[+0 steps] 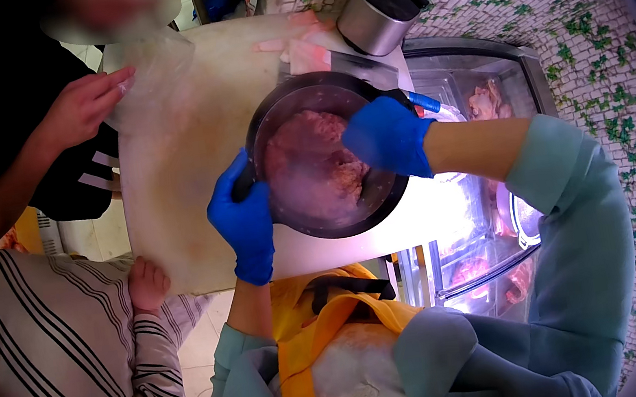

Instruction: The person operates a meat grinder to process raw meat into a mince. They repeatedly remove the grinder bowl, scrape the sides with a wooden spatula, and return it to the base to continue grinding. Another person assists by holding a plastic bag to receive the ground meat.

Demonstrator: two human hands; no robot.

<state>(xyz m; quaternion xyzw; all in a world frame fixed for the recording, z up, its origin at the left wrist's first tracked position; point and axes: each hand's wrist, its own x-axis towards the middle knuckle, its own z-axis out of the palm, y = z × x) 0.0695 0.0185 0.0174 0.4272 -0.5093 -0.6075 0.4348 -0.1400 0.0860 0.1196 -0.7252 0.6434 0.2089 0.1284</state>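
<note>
A dark round pot (345,232) holds a mound of pink ground meat (312,162). My left hand (243,216), in a blue glove, is closed on the black handle (243,184) on the pot's left side. Also gloved in blue, my right hand (385,133) is bent into a fist over the pot's right side, next to the meat. Its fingertips are hidden, so I cannot tell whether it holds anything. Just beyond that hand is a second dark handle (396,95). The pot is over a stained white cutting board (185,175).
A wide metal blade (366,68) and pale pink pieces (305,52) lie behind the pot. A steel container (380,16) stands farther back. At right, a glass display case (462,90) holds meat. One person's hand (85,107) is by a clear bag (155,59); another's hand (147,283) touches the board.
</note>
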